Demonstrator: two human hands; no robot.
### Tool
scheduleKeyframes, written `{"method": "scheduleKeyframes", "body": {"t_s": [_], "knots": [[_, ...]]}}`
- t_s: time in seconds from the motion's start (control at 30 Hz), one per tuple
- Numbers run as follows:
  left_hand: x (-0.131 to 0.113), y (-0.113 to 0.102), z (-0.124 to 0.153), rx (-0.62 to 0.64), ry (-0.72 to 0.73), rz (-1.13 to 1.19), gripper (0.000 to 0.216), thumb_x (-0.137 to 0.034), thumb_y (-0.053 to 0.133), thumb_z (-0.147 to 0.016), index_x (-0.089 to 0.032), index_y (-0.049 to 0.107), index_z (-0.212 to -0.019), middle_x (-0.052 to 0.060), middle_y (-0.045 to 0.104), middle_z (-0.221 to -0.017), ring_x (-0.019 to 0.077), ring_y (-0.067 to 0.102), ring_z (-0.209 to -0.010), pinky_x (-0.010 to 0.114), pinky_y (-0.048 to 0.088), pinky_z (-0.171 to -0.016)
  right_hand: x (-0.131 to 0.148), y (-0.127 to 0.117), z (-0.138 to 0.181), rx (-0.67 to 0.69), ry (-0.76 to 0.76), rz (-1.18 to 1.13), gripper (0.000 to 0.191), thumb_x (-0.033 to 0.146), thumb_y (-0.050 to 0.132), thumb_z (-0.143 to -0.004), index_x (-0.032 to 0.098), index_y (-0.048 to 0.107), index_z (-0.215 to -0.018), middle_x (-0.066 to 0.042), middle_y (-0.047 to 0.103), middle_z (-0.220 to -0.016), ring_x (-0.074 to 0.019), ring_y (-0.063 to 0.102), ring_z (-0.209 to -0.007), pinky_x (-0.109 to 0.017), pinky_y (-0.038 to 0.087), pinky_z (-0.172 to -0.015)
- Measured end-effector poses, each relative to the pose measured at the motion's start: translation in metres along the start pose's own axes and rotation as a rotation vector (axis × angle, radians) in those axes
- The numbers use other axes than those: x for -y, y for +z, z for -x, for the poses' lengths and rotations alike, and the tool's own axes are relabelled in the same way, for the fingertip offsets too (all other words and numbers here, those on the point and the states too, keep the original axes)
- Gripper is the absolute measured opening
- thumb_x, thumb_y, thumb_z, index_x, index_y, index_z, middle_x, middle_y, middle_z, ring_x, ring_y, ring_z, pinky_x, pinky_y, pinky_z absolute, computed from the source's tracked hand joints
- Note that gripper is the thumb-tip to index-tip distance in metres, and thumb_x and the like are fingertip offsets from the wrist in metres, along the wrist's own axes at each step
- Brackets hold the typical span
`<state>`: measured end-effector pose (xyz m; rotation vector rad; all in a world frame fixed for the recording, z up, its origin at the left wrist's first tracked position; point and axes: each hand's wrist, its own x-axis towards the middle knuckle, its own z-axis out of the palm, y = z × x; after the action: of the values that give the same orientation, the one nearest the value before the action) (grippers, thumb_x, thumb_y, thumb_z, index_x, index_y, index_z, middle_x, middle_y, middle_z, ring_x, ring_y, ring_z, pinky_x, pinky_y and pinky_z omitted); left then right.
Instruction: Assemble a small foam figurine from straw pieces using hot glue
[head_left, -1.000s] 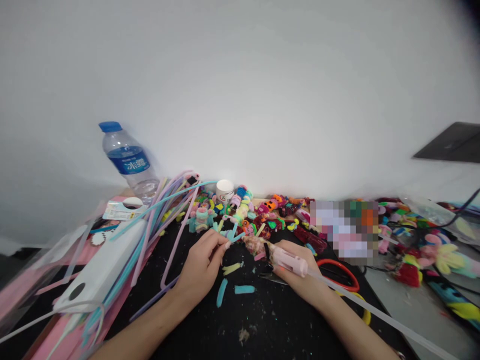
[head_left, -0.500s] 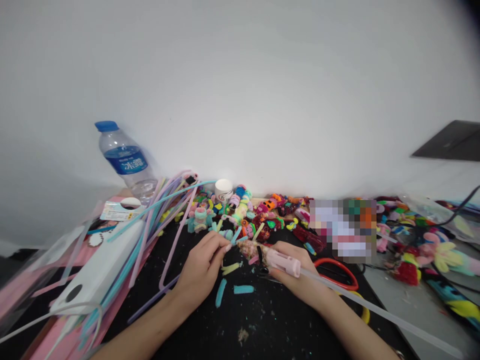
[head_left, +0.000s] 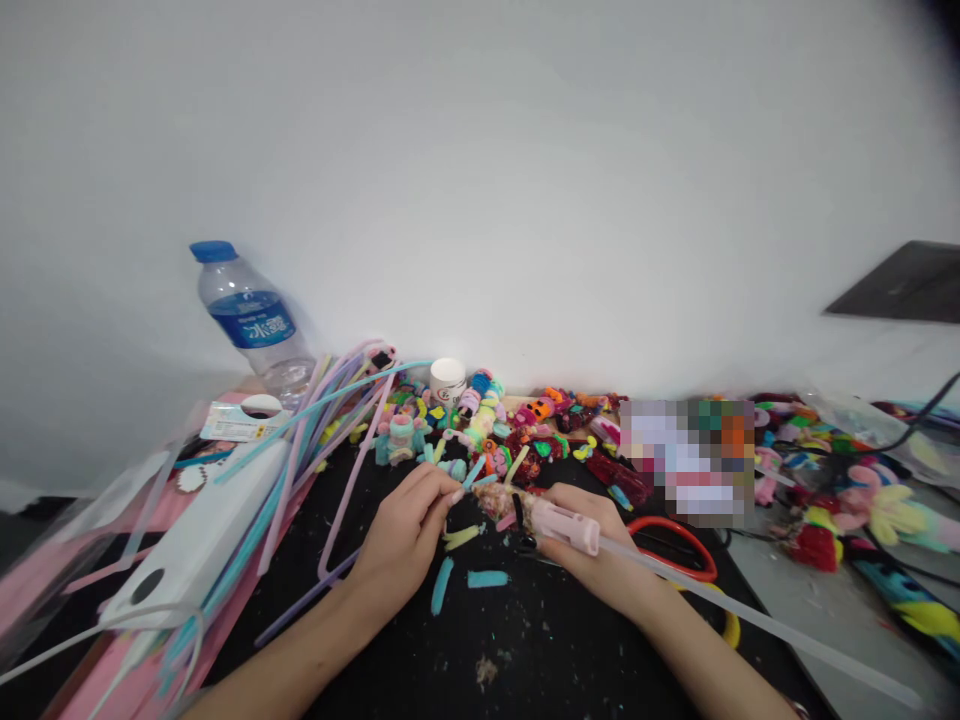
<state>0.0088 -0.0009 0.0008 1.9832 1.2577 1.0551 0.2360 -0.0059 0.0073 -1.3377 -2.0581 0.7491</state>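
My left hand [head_left: 401, 525] is closed in a pinch, with a short light-blue pipe cleaner piece [head_left: 473, 472] at its fingertips. My right hand [head_left: 592, 572] grips a pink hot glue gun [head_left: 568, 526], whose stained nozzle end points left, close to that piece. A long translucent glue stick [head_left: 757, 612] runs out of the gun's back to the lower right. Cut blue pieces [head_left: 487, 579] and pale yellow pieces [head_left: 463, 537] lie on the black mat [head_left: 420, 660] between my forearms. The gun's grip is mostly hidden by my right hand.
Small fuzzy figures [head_left: 401, 438] crowd the mat's back edge by the wall. Long pipe cleaners [head_left: 281, 510], a white box [head_left: 202, 530] and a water bottle [head_left: 251, 315] are at left. Red-handled scissors [head_left: 686, 545] lie beside my right wrist; a white jar [head_left: 448, 378] stands behind.
Hardly anything differs. The glue gun's tip has shifted very slightly beside the blue piece; both hands keep their hold.
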Motion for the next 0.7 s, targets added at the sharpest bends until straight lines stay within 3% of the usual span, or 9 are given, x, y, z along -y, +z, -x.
{"method": "scheduleKeyframes", "body": {"t_s": [0.7], "knots": [[0.0002, -0.0041, -0.0007, -0.016, -0.008, -0.018, 0.02, -0.015, 0.039, -0.09, -0.019, 0.052, -0.075, 0.0, 0.048, -0.073, 0.0142, 0.048, -0.067, 0.025, 0.038, -0.064, -0.0025, 0.002, 0.0006, -0.017, 0.033, 0.008, 0.012, 0.025, 0.059, -0.075, 0.02, 0.05, -0.069, 0.003, 0.051, -0.065, -0.0108, 0.048, -0.057, -0.021, 0.037, -0.051]]}}
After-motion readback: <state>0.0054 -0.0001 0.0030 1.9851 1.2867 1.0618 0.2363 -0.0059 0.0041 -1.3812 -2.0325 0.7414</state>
